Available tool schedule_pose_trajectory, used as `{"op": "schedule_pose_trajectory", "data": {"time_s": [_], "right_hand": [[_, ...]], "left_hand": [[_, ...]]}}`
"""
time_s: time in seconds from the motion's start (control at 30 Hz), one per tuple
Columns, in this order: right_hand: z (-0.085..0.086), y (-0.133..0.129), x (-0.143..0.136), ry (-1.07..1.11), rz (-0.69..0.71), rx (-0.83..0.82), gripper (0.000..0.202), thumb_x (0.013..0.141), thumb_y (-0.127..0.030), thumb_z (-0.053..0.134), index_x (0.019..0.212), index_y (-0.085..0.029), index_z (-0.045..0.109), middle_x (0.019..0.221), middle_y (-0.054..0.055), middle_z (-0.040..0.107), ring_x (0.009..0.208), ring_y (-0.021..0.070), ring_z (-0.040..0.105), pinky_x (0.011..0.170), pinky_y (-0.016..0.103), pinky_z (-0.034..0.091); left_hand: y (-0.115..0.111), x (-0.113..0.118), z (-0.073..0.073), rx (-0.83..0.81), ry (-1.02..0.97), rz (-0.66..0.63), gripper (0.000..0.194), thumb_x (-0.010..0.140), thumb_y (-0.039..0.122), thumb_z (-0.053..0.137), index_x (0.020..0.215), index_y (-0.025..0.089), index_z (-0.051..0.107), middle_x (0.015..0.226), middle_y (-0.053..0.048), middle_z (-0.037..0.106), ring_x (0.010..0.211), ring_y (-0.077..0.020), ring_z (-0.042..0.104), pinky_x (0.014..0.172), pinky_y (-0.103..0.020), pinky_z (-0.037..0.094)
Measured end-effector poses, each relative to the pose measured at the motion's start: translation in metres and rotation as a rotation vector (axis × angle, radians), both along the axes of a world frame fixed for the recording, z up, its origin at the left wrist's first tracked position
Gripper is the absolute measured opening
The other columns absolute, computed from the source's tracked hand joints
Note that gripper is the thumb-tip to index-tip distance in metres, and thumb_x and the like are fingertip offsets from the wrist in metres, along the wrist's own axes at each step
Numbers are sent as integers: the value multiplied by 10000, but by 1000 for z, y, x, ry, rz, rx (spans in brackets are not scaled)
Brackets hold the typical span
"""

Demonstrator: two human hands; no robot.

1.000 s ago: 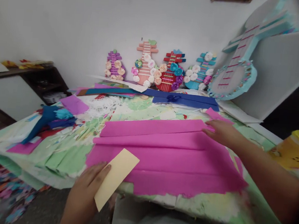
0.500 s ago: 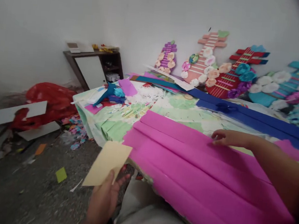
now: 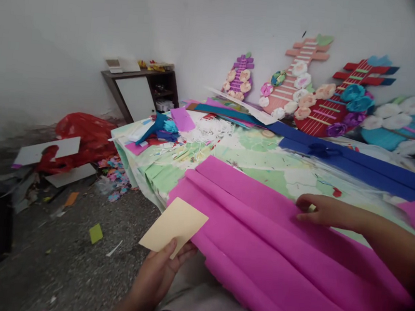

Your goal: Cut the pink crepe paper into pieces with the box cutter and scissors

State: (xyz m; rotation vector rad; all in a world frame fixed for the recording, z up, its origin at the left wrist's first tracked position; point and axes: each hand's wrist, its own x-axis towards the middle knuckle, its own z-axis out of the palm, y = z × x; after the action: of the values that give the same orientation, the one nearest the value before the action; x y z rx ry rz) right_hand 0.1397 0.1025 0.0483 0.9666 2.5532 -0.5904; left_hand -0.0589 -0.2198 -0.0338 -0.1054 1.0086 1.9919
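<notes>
My left hand pinches a cream-coloured piece of card between thumb and fingers, at the table's near left edge. The card overlaps the left end of a large sheet of pink crepe paper, which has long folds and hangs over the near edge toward my lap. On the sheet's far edge, my right hand has its fingers curled and closed on the paper. A ring shows on one finger. The fingertips of the right hand are partly hidden.
A patterned cloth covers the table. Folded blue crepe paper and white shreds lie farther back. Flower-decorated lute shapes lean on the wall. A cabinet, a red plastic bag and paper scraps are at left.
My left hand has raised the cream card and brought it right, over the pink paper's end. Near my right hand the pink sheet's far edge has drawn back, exposing more tablecloth. The view shifted slightly.
</notes>
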Motion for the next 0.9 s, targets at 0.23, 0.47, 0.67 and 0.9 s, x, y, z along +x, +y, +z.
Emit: {"op": "schedule_pose_trajectory", "data": {"time_s": [0.23,0.47,0.67,0.9], "right_hand": [[9,5,5,-18,-107,-472,379,666,-493,526,902,-202,580,971,57,621,871,230,560,681,279,431],[23,40,4,7,-128,-585,361,690,-393,532,978,-176,540,972,72,626,811,195,586,664,259,428],[17,89,-20,-214,-40,25,335,691,-376,487,902,-132,576,930,106,621,841,211,560,682,278,418],[-2,16,-20,-13,-80,626,761,687,-665,329,1299,-216,275,1345,170,274,1171,394,291,845,556,306]], "left_hand": [[6,3,7,11,25,-94,468,656,215,658,1095,134,520,857,-106,655,811,-267,614,797,-438,463],[16,-4,16,-36,123,-117,341,615,263,689,904,100,610,786,-110,660,753,-262,621,717,-411,495],[22,-7,14,-52,261,-6,278,569,311,719,796,166,650,782,-65,675,744,-239,628,711,-361,505],[26,-40,21,-145,492,208,285,592,289,704,855,193,648,866,-13,670,804,-195,619,796,-299,474]]}}
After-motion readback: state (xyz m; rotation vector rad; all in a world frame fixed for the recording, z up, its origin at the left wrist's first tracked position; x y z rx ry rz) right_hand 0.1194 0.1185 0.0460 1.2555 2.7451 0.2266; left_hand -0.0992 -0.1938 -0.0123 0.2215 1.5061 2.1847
